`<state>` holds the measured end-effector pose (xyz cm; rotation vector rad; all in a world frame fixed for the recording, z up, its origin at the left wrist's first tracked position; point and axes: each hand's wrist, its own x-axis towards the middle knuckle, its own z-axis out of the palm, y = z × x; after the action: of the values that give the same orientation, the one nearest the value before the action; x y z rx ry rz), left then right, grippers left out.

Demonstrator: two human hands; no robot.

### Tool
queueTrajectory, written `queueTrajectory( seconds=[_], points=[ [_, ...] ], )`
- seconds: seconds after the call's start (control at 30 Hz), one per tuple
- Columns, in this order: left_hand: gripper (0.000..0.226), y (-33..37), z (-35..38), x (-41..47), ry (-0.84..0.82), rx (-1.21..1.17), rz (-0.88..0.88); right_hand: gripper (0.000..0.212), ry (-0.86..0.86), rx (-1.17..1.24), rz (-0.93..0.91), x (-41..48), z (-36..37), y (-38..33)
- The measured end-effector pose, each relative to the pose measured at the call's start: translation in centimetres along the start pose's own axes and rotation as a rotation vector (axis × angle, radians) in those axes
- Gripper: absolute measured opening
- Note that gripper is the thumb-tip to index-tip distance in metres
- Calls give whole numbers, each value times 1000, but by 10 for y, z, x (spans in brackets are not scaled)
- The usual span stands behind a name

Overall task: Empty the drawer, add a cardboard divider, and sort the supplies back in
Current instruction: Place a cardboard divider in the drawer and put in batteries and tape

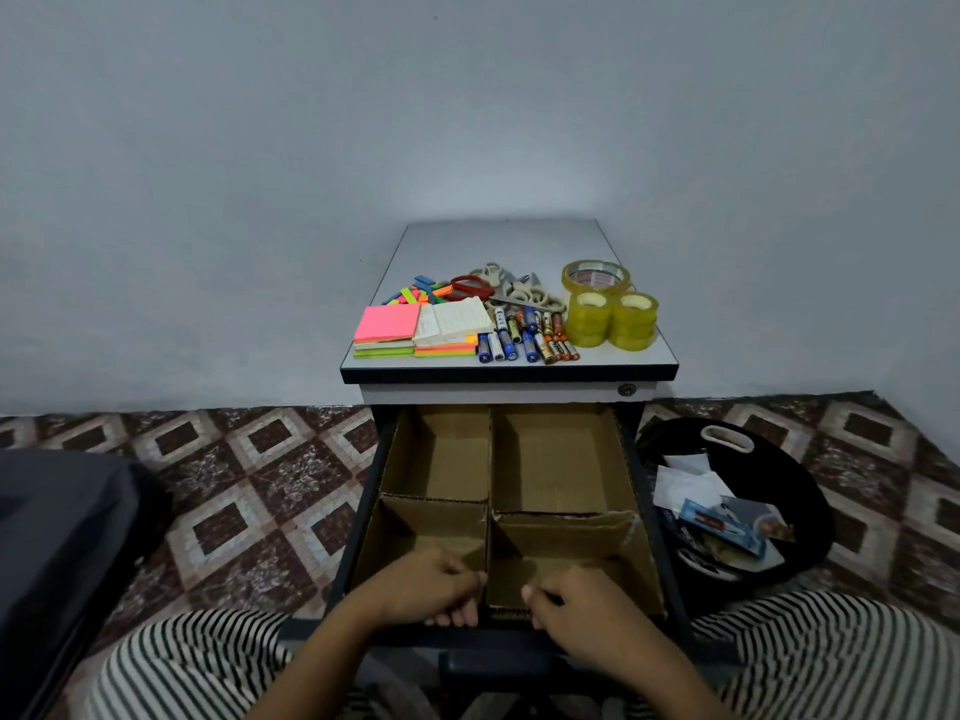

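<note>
Two fists, left hand [431,589] and right hand [574,602], flank the cardboard divider [434,517].

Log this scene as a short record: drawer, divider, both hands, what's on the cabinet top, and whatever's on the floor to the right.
drawer: pulled open
cardboard divider: in the drawer, four compartments, all empty
left hand: grips the divider's near edge
right hand: grips the divider's near edge
cabinet top: sticky notes, scissors, batteries, tape rolls
black container: on the floor, holds paper scraps
</note>
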<state>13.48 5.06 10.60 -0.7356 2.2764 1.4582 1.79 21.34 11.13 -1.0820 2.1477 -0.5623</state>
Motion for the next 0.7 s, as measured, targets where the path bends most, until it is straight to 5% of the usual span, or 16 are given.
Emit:
queueTrajectory(
  seconds=[0.7],
  points=[
    [41,9,-6,3,-60,13,-68,34,-81,-33,-25,3,-6,-8]
  ],
)
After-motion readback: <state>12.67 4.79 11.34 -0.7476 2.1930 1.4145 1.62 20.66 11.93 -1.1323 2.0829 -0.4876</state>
